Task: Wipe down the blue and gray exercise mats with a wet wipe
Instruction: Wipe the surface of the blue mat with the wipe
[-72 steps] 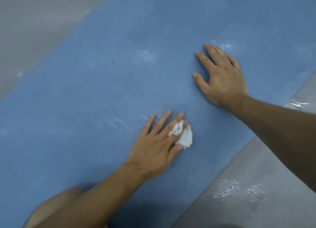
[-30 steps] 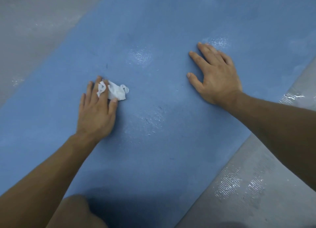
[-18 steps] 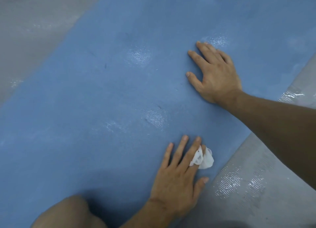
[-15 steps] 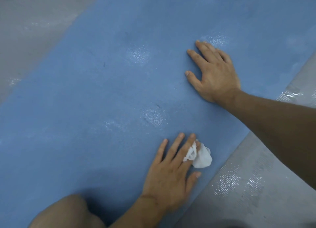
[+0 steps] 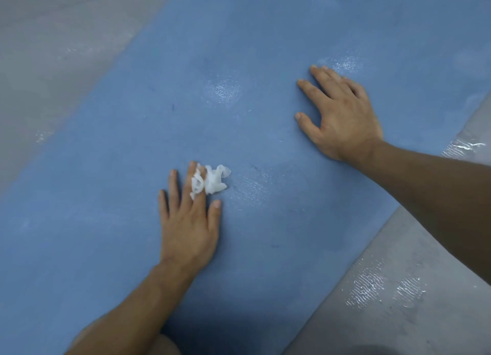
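Our left hand [image 5: 188, 221], fingers straight, presses the crumpled wet wipe [image 5: 214, 180] on the blue mat [image 5: 106, 168]; our right hand [image 5: 342, 115] lies flat with fingers spread, to its right.

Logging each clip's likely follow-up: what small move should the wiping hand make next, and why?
Probably slide the left hand leftward, pressing the wet wipe across the blue mat. Glistening patches lie right of the wipe and further up, while the stretch to its left looks dull, so likely unwiped. The right hand rests flat on the mat, bracing.
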